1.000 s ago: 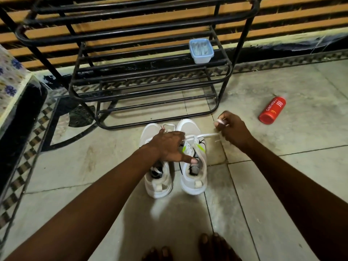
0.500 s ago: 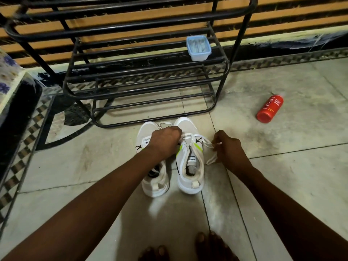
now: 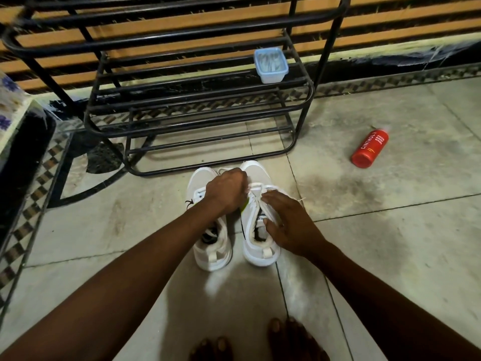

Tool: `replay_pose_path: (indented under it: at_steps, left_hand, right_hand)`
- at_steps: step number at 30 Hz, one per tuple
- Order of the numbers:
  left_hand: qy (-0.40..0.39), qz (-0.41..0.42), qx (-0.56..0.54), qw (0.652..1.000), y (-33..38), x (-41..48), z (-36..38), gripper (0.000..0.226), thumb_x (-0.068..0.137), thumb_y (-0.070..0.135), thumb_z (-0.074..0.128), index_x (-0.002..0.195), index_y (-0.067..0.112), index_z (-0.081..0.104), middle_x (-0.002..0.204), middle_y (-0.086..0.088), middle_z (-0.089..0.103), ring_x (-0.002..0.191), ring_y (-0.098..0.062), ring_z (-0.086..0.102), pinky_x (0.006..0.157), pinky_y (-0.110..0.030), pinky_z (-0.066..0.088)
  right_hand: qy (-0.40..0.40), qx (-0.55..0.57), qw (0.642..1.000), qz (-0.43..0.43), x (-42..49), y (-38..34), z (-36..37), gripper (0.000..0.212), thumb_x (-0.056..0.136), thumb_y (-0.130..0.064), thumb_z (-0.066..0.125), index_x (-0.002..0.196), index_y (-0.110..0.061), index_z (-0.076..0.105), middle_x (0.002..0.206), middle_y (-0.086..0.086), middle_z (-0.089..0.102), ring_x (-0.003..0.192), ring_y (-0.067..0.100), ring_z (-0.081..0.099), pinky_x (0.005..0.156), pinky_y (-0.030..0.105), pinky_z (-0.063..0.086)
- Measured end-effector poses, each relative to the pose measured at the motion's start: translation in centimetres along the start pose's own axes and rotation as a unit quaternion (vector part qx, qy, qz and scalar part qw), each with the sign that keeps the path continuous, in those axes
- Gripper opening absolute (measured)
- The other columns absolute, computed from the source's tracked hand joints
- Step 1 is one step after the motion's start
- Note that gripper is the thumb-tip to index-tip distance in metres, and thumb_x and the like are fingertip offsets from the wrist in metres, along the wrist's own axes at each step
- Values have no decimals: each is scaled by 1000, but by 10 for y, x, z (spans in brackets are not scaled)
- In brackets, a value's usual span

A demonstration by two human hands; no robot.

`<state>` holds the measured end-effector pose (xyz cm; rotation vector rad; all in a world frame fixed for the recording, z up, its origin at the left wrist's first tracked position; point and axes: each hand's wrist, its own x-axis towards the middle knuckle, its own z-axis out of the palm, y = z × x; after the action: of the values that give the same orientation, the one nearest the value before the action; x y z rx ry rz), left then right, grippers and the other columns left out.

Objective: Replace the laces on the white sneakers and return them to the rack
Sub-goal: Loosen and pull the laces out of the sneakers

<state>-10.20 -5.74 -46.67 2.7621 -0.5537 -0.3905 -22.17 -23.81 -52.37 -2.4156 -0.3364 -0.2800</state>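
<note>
White sneakers [image 3: 212,256] stood side by side on the floor, just before the rack [image 3: 197,100]. I judged the right-hand shoe [image 3: 256,252] mid-lacing: left hand [image 3: 226,191] clenched on its lace [image 3: 257,185] near the toe, right hand [image 3: 289,225] flat, fingers spread, steadying it. Next: draw the lace snug. A blue tub [image 3: 270,65] occupied one shelf; a red bottle [image 3: 369,148] lay well aside.

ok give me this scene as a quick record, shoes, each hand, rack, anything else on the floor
rack: black metal tube rack, holding a pale blue plastic tub
sneakers: pair of white mesh sneakers, side by side on the tiled floor, toes toward the rack
left hand: curled round the white lace of the right-side sneaker
right hand: fingers spread, resting on that sneaker's collar
floor extra: red cylindrical bottle lying on its side
</note>
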Motion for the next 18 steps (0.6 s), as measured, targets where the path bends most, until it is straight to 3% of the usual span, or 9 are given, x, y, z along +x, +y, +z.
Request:
replay_pose_path:
  at_steps: [2, 5, 10, 12, 15, 16, 18]
  left_hand:
    - [1, 6, -15, 1000, 0, 1, 0, 15, 86, 13, 62, 85, 28, 58, 115, 5, 61, 110, -26, 61, 88, -41, 51]
    - [26, 22, -21, 999, -1, 3, -3, 19, 89, 9, 57, 88, 27, 57, 111, 3, 54, 107, -26, 58, 84, -42, 49]
    - [137, 81, 61, 985, -3, 2, -6, 20, 88, 7, 53, 98, 24, 54, 99, 2, 64, 105, -25, 61, 111, -47, 28]
    - [156, 83, 28, 984, -2, -2, -14, 30, 80, -3, 52, 100, 19, 51, 87, 0, 67, 91, -30, 64, 113, -46, 33]
    - [184, 98, -157, 965, 7, -15, -31, 30, 74, -9, 40, 96, 10, 49, 79, -7, 63, 78, -32, 64, 75, -40, 53]
    - [195, 107, -255, 941, 12, -20, -40, 25, 78, -10, 37, 94, 6, 48, 77, -11, 61, 77, -30, 68, 68, -38, 54]
    - [206, 82, -475, 851, 26, -22, -61, 20, 97, -10, 32, 92, 4, 45, 74, -16, 53, 70, -28, 73, 63, -33, 56]
  right_hand:
    - [-17, -13, 1000, 12, -2, 1, 4, 55, 94, -35, 54, 140, -7, 55, 142, 10, 57, 134, 25, 51, 113, 41, 41]
    - [-32, -51, 998, 18, -3, -2, 11, 52, 95, -37, 47, 139, -11, 57, 140, 8, 58, 129, 24, 55, 104, 37, 49]
    - [-23, -63, 997, 24, -6, -5, 18, 50, 95, -36, 46, 138, -12, 59, 138, 7, 59, 125, 24, 59, 99, 36, 53]
    - [-13, -68, 997, 19, -7, -4, 19, 51, 96, -37, 45, 138, -11, 60, 139, 8, 60, 127, 24, 58, 102, 35, 51]
    - [-1, -73, 997, 22, -7, -5, 19, 50, 96, -36, 45, 135, -9, 61, 137, 8, 61, 125, 23, 59, 99, 33, 53]
    - [3, -75, 997, 20, -6, -6, 18, 50, 96, -35, 45, 134, -8, 62, 135, 8, 61, 124, 23, 60, 97, 33, 54]
    - [9, -79, 997, 14, -6, -9, 18, 50, 95, -35, 46, 132, -8, 63, 134, 7, 62, 123, 22, 61, 95, 31, 54]
